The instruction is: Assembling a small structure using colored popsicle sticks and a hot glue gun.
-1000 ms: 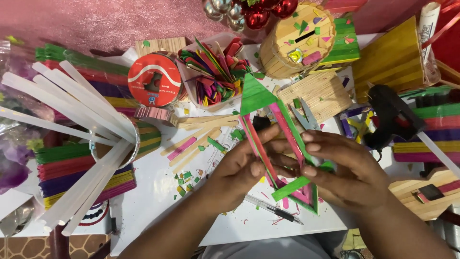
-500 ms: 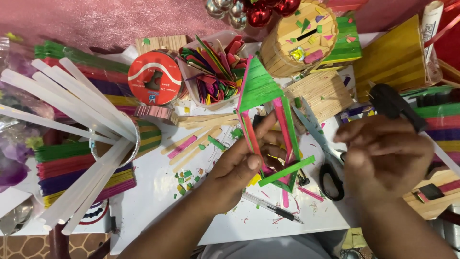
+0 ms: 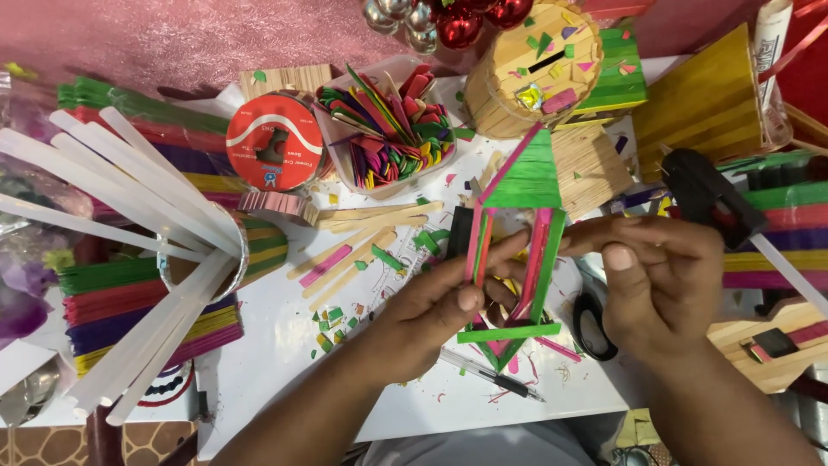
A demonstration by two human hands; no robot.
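Observation:
A small house built of green and pink craft sticks (image 3: pixel 516 226) is held upright over the white table (image 3: pixel 276 345), its green roof toward the far side. My left hand (image 3: pixel 435 306) grips its left wall and lower frame, thumb on the front. My right hand (image 3: pixel 660 276) pinches the right wall from the side. A loose green stick (image 3: pixel 509 333) lies across the bottom of the frame.
A clear tub of coloured sticks (image 3: pixel 384 129), a red tape roll (image 3: pixel 272 142), a cup of white glue sticks (image 3: pixel 112 224), stacks of coloured sticks (image 3: pixel 147 306), a black glue gun (image 3: pixel 711 198), scissors (image 3: pixel 595 328), a pen (image 3: pixel 492 375) and a round stick-built box (image 3: pixel 543 65) crowd the table.
My right hand has come back from the right onto the stick house's right wall. The house has shifted slightly and both hands now hold it.

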